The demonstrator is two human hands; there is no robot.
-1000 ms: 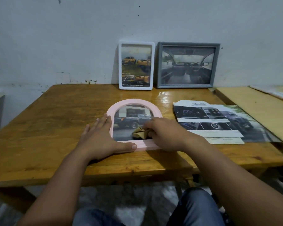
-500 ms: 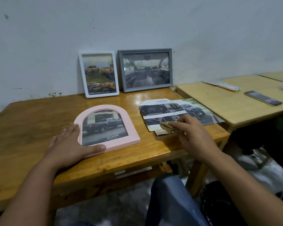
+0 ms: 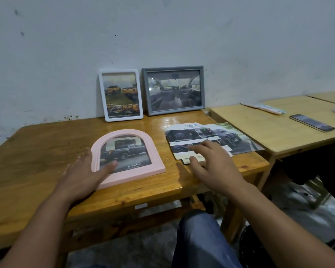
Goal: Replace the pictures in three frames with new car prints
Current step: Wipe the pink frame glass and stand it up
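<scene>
Our left hand (image 3: 83, 175) lies open, thumb on the glass of the pink arched frame (image 3: 143, 171), which sits flat on the wooden table (image 3: 37, 151). Our right hand (image 3: 211, 163) spreads empty over the loose car prints (image 3: 230, 136). The white frame (image 3: 120, 95) and grey frame (image 3: 174, 89) lean against the wall.

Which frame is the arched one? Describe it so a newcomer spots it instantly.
Start at the dark wooden table against the white wall. Two rectangular frames, the white frame and the grey frame, stand upright at the back; nearer the front edge, the pink frame lies flat under the left hand. It alone is pink, has a rounded top, and shows a dark pickup truck.
</scene>
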